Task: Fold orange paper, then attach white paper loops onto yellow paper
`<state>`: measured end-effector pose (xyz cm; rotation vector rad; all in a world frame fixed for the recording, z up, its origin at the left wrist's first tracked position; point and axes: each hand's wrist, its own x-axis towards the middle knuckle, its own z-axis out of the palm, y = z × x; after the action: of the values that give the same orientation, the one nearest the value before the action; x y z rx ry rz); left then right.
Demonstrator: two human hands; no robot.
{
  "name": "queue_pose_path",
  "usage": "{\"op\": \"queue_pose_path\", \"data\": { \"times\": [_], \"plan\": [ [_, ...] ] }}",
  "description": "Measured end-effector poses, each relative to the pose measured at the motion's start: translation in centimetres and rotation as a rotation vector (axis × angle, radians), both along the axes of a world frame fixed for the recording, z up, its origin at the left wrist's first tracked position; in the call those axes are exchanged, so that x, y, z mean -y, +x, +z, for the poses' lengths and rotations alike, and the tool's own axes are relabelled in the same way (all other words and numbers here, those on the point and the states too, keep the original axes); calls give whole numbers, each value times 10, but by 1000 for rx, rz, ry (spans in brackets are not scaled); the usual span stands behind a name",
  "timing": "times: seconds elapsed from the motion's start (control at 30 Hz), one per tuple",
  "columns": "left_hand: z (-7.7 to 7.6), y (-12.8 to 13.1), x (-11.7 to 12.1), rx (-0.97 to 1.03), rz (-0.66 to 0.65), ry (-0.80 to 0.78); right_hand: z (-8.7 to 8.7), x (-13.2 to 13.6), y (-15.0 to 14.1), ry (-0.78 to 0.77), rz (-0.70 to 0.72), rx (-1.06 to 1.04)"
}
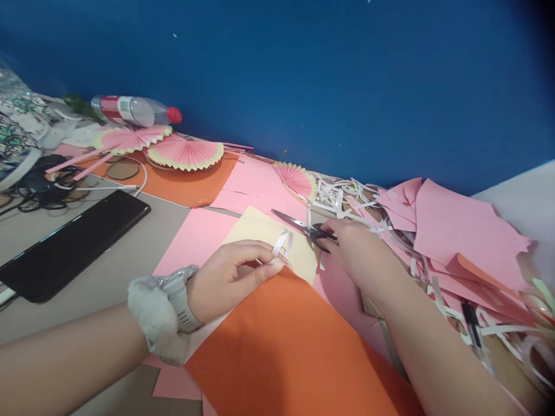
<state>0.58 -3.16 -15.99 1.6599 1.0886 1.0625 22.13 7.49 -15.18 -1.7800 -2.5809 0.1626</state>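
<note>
Paper sheet at a pinch grip, as seen from the room. The left hand (229,277) had its thumb and fingertips closed on the top corner of the orange sheet (277,341), with a curled white strip (280,244) rising at the pinch. The right hand (355,248), beyond the orange sheet and to its right, had its fingers closed about the handles of the scissors (299,222); whether they passed through the loops could not be told. Good handling, in this onlooker's judgement, called for a light, flat pinch close to the corner, the narrow strip uncrushed, and blade tips directed away from the left fingertips. The orange sheet was matte and evenly coloured, smooth across its broad face, its far corner raised over a cream sheet (251,225). Pink paper (191,231) lay beyond its left edge.
</note>
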Motion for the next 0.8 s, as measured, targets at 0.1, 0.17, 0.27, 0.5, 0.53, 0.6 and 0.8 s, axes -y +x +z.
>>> {"op": "queue_pose_path", "data": {
  "times": [0.1, 0.17, 0.27, 0.5, 0.53, 0.6, 0.8],
  "plan": [
    [-1, 0, -1, -3, -1, -8, 1, 1, 1, 7, 23, 19],
    [-1, -1, -1, -5, -3, -13, 2, 2, 1, 36, 30, 41],
    [-1, -1, -2, -6, -7, -17, 3, 3, -1, 96, 13, 81],
    [-1, -2, -1, -2, -2, -34, 6, 0, -3, -57, -97, -50],
    [-1, -2, -1, -2, -1, -36, 7, 1, -3, -83, -102, -87],
    [-2, -2, -2, 1, 4, -39, 11, 2, -3, -114, -91, -141],
    [-3, -1, -3, 2, -1, -35, 11, 5, -5, -54, 5, -112]
  ]
}}
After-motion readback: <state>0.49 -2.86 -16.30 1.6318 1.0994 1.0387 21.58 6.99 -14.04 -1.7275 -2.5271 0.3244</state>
